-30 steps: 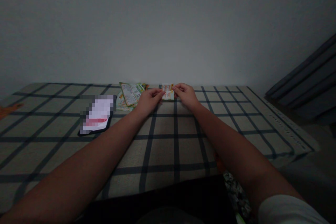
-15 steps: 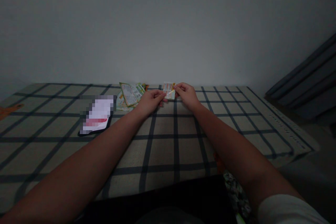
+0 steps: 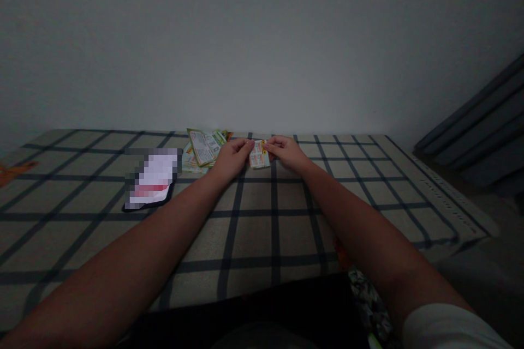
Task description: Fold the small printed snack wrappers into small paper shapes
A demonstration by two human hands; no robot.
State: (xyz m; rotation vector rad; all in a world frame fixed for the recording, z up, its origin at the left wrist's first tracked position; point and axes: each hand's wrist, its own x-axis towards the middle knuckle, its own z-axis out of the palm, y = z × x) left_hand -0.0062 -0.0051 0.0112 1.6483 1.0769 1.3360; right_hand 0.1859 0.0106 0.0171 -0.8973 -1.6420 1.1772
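A small printed paper card [image 3: 259, 154], pale with orange marks, is pinched between both my hands near the far edge of the checked cloth [image 3: 270, 218]. My left hand [image 3: 231, 157] grips its left edge with closed fingers. On the card's right edge, my right hand [image 3: 286, 151] holds with thumb and fingers pressed together. Just left of my left hand lies a loose pile of green and orange printed leaflets [image 3: 202, 148].
A dark flat device with a bright blurred screen [image 3: 150, 181] lies on the cloth to the left. The plain wall [image 3: 262, 43] stands right behind the far edge. Dark striped fabric [image 3: 478, 131] leans at the right. An orange scrap [image 3: 12, 172] lies at the far left.
The card has dropped lower and tilted toward the cloth between my hands, which have both come down slightly. The leaflets and the device have not moved.
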